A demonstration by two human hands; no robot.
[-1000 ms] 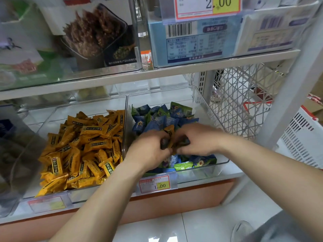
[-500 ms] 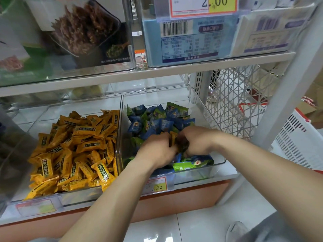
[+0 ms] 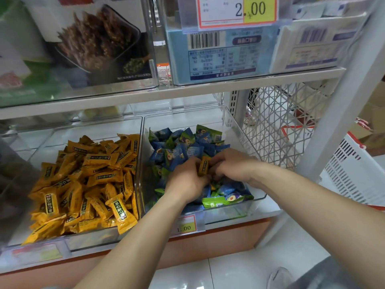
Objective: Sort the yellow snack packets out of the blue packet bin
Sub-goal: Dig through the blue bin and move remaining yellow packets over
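Upright yellow packet is pinched by the left hand; the right hand's grip cannot be told; the yellow-packet bin lies left.

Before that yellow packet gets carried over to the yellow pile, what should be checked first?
1. Grip on yellow packet: ok, left hand fingers curl round it.
2. Whether right hand also holds it: cannot tell, it sits close against the packet.
3. Room in yellow bin: ok, its back part is bare.
4. Way over the wall between bins: ok, nothing above it.
5. More yellow strays in blue bin: cannot tell, hands cover the middle.
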